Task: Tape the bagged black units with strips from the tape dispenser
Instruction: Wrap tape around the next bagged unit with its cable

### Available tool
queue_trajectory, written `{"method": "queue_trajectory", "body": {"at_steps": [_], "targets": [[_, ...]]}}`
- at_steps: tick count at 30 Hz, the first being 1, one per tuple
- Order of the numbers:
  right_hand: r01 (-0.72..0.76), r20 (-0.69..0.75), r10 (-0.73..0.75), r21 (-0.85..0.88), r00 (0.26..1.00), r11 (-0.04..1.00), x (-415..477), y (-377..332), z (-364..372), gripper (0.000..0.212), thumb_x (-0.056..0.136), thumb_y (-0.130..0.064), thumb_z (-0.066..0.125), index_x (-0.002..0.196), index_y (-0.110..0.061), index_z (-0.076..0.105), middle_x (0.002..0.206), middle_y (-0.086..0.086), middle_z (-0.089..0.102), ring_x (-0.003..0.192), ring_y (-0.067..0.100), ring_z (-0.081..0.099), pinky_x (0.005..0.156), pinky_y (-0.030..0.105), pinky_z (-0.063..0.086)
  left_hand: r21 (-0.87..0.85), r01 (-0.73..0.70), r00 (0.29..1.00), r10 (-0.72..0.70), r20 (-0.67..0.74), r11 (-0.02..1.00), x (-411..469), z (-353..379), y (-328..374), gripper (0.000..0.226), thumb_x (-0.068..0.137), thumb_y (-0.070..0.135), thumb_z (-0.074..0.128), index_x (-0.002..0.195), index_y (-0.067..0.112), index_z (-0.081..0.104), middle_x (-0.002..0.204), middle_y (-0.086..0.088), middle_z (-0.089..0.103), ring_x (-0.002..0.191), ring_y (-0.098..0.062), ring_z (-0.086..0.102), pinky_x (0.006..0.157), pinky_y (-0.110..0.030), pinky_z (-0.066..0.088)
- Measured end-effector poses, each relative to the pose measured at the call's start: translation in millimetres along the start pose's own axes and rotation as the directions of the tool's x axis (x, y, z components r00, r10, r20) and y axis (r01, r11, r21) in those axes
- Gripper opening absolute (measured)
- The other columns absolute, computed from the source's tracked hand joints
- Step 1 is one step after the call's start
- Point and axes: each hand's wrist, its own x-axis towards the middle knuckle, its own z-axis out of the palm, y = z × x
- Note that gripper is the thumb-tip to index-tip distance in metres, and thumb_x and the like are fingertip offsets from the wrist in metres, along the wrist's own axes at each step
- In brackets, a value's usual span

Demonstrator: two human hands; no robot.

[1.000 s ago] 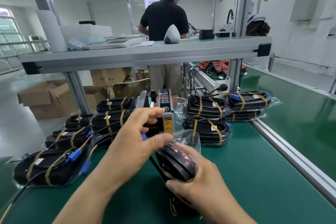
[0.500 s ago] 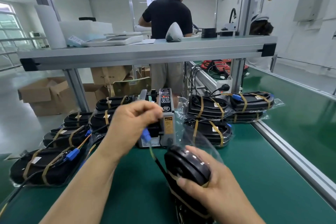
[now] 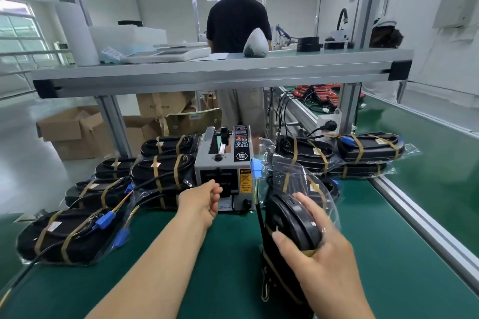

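Evidently the strip-fetching step is in hand: the left hand (image 3: 204, 199) is at the front of the tape dispenser (image 3: 225, 163), its fingers curled in toward the outlet slot. Whether they already pinch a strip I cannot tell, since no tape shows between them. The right hand (image 3: 318, 248) grips the bagged black unit (image 3: 290, 220), held upright just right of the dispenser with its lower end down by the green bench (image 3: 228, 267). Its thumb is on the near face and its fingers are wrapped over the top, and a blue connector (image 3: 255, 168) rises above the loose bag mouth. Next, a strip likely needs drawing clear of the dispenser, carrying right to the bag and pressing down over the gathered plastic.
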Motion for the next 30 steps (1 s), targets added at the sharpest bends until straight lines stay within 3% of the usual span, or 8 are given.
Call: {"method": "queue_trajectory", "body": {"at_steps": [4, 7, 10, 13, 19, 24, 30], "targets": [[-0.007, -0.022, 0.007, 0.013, 1.000, 1.000, 0.9, 1.1, -2.4, 0.070, 0.068, -0.018, 0.089, 0.126, -0.044, 0.060, 0.113, -0.022, 0.071, 0.105, -0.006, 0.065, 0.100, 0.022, 0.051, -0.031, 0.025, 0.999, -0.026, -0.022, 0.999, 4.9, 10.8, 5.9, 0.025, 0.096, 0.019, 0.060, 0.073, 0.011, 0.061, 0.040, 0.007, 0.058, 0.041, -0.001, 0.051, 0.045, -0.015, 0.038], [-0.009, -0.013, 0.010, 0.018, 1.000, 1.000, 1.1, 1.3, -2.4, 0.069, 0.068, -0.019, 0.088, 0.127, -0.043, 0.060, 0.112, -0.022, 0.071, 0.106, -0.005, 0.066, 0.101, 0.026, 0.050, -0.074, 0.033, 0.998, -0.036, -0.045, 0.997, 6.7, 15.5, 5.6, 0.021, 0.094, 0.016, 0.064, 0.074, 0.011, 0.060, 0.053, 0.003, 0.060, 0.043, -0.003, 0.053, 0.044, -0.016, 0.040], [0.009, 0.002, -0.009, 0.013, 1.000, 1.000, 0.2, 1.8, 0.1, 0.070, 0.068, -0.018, 0.088, 0.127, -0.043, 0.059, 0.103, -0.027, 0.072, 0.096, -0.010, 0.067, 0.092, 0.013, 0.050, -0.084, 0.004, 0.995, -0.013, -0.101, 0.996, 6.3, 19.4, 3.9, 0.022, 0.090, 0.012, 0.066, 0.070, 0.012, 0.057, 0.056, 0.000, 0.057, 0.037, -0.004, 0.049, 0.035, -0.014, 0.036], [0.041, 0.022, -0.040, -0.013, 0.999, 0.999, -0.8, 3.3, 2.4, 0.071, 0.068, -0.019, 0.088, 0.129, -0.042, 0.058, 0.104, -0.025, 0.072, 0.093, -0.013, 0.065, 0.081, -0.001, 0.042, -0.064, -0.041, 0.989, 0.031, -0.148, 0.997, 3.9, 20.6, 2.4, 0.022, 0.086, 0.010, 0.063, 0.066, 0.012, 0.055, 0.056, 0.000, 0.051, 0.043, -0.008, 0.042, 0.037, -0.016, 0.032], [0.032, 0.023, -0.033, 0.011, 0.999, 0.999, 0.3, 4.3, 1.7, 0.069, 0.069, -0.018, 0.087, 0.126, -0.044, 0.058, 0.098, -0.035, 0.069, 0.091, -0.014, 0.066, 0.079, -0.001, 0.043, -0.093, -0.043, 0.985, 0.026, -0.170, 0.995, -5.7, 7.3, -2.2, 0.020, 0.082, 0.009, 0.064, 0.065, 0.012, 0.056, 0.051, 0.002, 0.051, 0.046, -0.008, 0.043, 0.043, -0.019, 0.034], [0.052, 0.031, -0.051, -0.036, 0.998, 0.998, -1.4, 3.3, 2.6, 0.072, 0.068, -0.024, 0.088, 0.129, -0.047, 0.056, 0.107, -0.024, 0.071, 0.097, -0.009, 0.066, 0.089, 0.008, 0.048, -0.029, -0.118, 0.981, 0.121, 0.155, 0.993, -43.5, -1.4, -1.1, 0.022, 0.087, 0.015, 0.067, 0.067, 0.017, 0.059, 0.052, 0.006, 0.053, 0.046, -0.004, 0.045, 0.044, -0.017, 0.040], [0.093, 0.037, -0.091, -0.058, 0.995, 0.994, -0.2, 7.6, 4.7, 0.074, 0.067, -0.023, 0.089, 0.128, -0.048, 0.055, 0.110, -0.033, 0.066, 0.101, -0.018, 0.060, 0.084, -0.004, 0.037, 0.122, -0.468, 0.764, 0.331, 0.554, 0.875, -108.8, -20.4, 15.0, 0.024, 0.087, 0.016, 0.064, 0.064, 0.019, 0.067, 0.062, 0.002, 0.055, 0.054, -0.007, 0.048, 0.051, -0.016, 0.043]]}}
